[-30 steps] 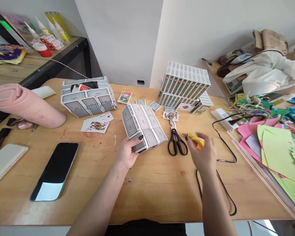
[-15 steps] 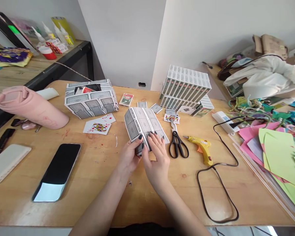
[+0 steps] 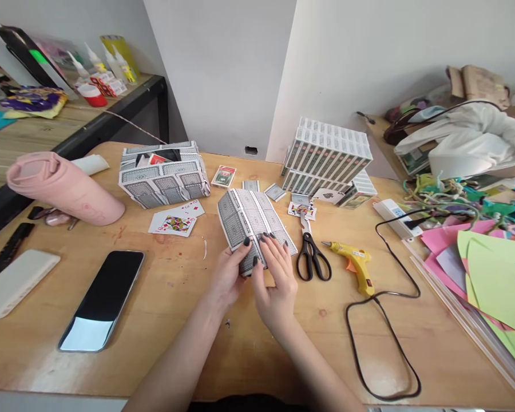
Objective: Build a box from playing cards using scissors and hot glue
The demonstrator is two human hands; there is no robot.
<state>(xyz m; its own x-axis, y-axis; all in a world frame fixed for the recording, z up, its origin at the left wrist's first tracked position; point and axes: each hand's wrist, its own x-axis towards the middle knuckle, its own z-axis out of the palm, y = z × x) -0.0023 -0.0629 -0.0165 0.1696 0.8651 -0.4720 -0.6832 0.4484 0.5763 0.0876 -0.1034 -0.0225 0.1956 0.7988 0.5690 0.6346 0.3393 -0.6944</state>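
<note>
A folded panel of playing cards, joined edge to edge with their grey patterned backs up, slants above the table. My left hand grips its near left corner, thumb on top and the other fingers hidden beneath. My right hand lies on its near right part, fingers stretched over the surface and thumb apart at the near edge. Black-handled scissors lie just right of it, blades over some cards. Beyond them is a yellow glue gun. Two loose cards lie behind the panel.
A card-covered box stands at back left, face-up cards before it. Stacked card packs stand at back right. A phone, white power bank and pink roll are left. A black cable loops at right.
The whole view has shifted slightly, so everything sits a little further right and lower. My hands keep nearly the same pose on the card panel; the right fingers are a touch closer together.
</note>
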